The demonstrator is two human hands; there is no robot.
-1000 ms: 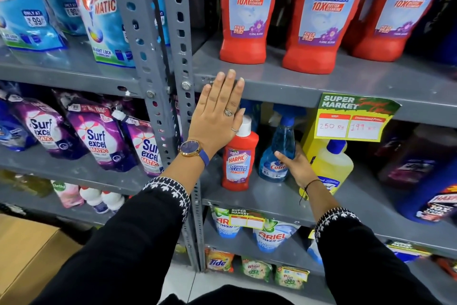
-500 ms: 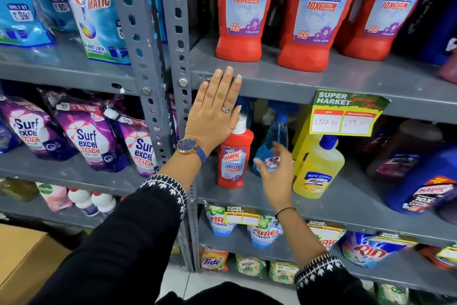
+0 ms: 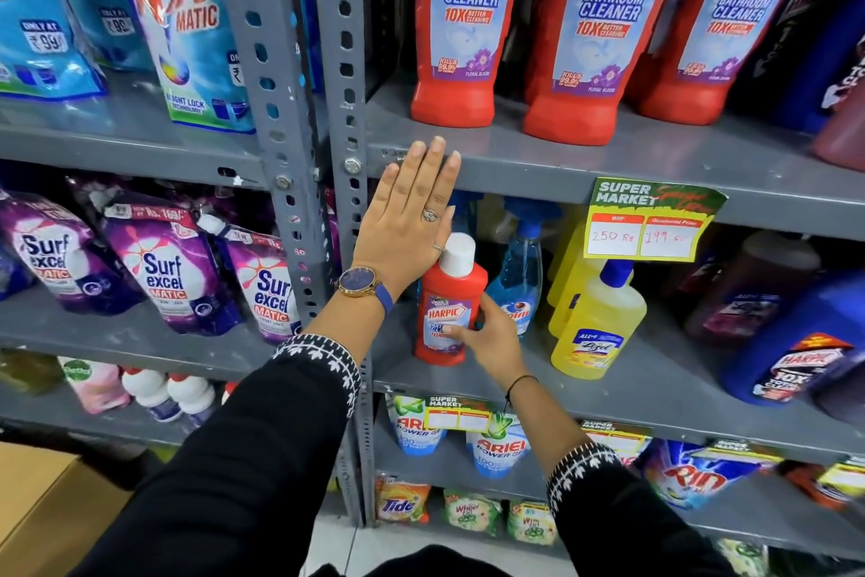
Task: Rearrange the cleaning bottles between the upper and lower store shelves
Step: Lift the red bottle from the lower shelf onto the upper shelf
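Head view, looking forward and down at a store's grey steel shelving: we have our right hand (image 3: pixel 491 338) wrapped around the lower body of a small red Harpic bottle (image 3: pixel 449 300) with a white cap, thumb across its label, fingers behind it. The bottle stands upright at the left end of the lower shelf (image 3: pixel 655 384), its base on the shelf surface as far as we can tell. Our left hand (image 3: pixel 407 221) lies flat and open, fingers together, holding nothing; the fingertips reach the front lip of the upper shelf (image 3: pixel 538 174) and the heel of the palm sits just beside the bottle's cap. A blue-strapped watch (image 3: pixel 362 284) rides on that wrist, a ring on one finger, and a thin dark band on the right wrist.

Just to the right of the red bottle stands a blue spray bottle (image 3: pixel 522 277), partly hidden by our right hand, then a yellow Lizol bottle (image 3: pixel 599 319) with a blue cap, and a large blue Harpic bottle (image 3: pixel 805 338) at the far right. On the upper shelf three tall red Harpic bathroom cleaner bottles (image 3: pixel 456 29) stand in a row. A green and yellow price tag (image 3: pixel 650 221) hangs from the upper shelf's lip. In the bay to the left, purple Surf excel pouches (image 3: pixel 164 267) lean on a shelf beneath blue Rin pouches (image 3: pixel 187 29).
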